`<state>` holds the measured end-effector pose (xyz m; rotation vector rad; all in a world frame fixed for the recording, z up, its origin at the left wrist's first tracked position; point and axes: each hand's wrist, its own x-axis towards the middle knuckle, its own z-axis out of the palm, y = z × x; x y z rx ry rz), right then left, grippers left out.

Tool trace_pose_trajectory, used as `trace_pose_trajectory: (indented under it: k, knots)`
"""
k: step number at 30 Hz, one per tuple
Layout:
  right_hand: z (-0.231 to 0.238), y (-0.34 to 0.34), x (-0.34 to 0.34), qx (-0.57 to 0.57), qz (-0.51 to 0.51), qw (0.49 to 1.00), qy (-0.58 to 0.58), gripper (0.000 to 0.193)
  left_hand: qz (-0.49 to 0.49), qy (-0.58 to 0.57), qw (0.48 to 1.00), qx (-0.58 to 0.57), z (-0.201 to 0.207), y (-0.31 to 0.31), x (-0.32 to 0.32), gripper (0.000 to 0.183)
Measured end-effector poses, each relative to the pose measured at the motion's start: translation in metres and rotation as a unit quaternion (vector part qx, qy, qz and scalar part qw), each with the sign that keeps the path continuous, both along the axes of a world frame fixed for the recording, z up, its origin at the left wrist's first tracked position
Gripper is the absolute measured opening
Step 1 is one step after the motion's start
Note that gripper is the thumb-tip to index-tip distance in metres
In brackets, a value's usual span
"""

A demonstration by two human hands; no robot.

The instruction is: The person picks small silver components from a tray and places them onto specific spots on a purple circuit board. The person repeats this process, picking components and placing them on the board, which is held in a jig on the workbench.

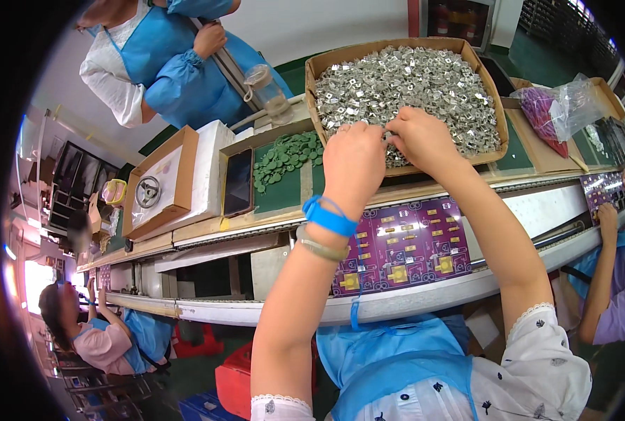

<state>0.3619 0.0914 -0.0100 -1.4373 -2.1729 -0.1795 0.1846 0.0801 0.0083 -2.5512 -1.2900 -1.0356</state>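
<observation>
Both my arms reach across the conveyor toward a cardboard box (498, 147) heaped with small silvery metal parts (410, 84). At the box's near edge, my left hand (354, 158) and my right hand (421, 140) almost touch, fingers pinched together. Something small and dark sits between the fingertips, too small to name. A blue wrist strap (330, 216) and a pale bangle (323, 245) circle my left wrist. Beneath my forearms lies a purple circuit board (410, 242) with several yellow components on it.
Left of the box are green discs (284, 160) in a tray, a dark phone-like slab (238, 182) and a clear plastic jug (267, 91). A purple bag of parts (544, 116) lies to the right. One person (165, 70) stands opposite; co-workers sit on both sides.
</observation>
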Motion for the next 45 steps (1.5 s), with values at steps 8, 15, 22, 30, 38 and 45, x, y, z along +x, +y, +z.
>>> trace_pose_trajectory:
  k: [8,15,22,30,38,45]
  knots:
    - [0.01,-0.013,0.011,-0.046,-0.006,0.946,0.322,0.024,0.05,0.069,0.996,-0.017,-0.026,0.029,0.018,0.008]
    - [0.02,-0.064,0.002,-0.146,0.093,0.845,0.506,0.02,-0.01,0.038,0.999,-0.006,-0.029,0.029,0.013,0.009]
    - [0.004,-0.098,-0.028,-0.202,0.162,0.867,0.425,0.017,-0.066,-0.194,0.977,-0.062,-0.009,0.022,-0.004,0.024]
    - [-0.028,-0.083,-0.056,-0.172,0.212,0.935,0.227,0.016,-0.098,-0.393,0.858,-0.317,0.011,-0.03,-0.08,0.022]
    - [-0.031,-0.084,-0.071,-0.166,0.195,0.964,0.065,0.02,-0.052,-0.46,0.772,-0.436,-0.02,-0.079,-0.135,0.032]
    - [-0.037,-0.082,-0.075,-0.093,0.205,0.974,0.01,0.011,-0.026,-0.393,0.784,-0.481,-0.035,-0.098,-0.148,0.023]
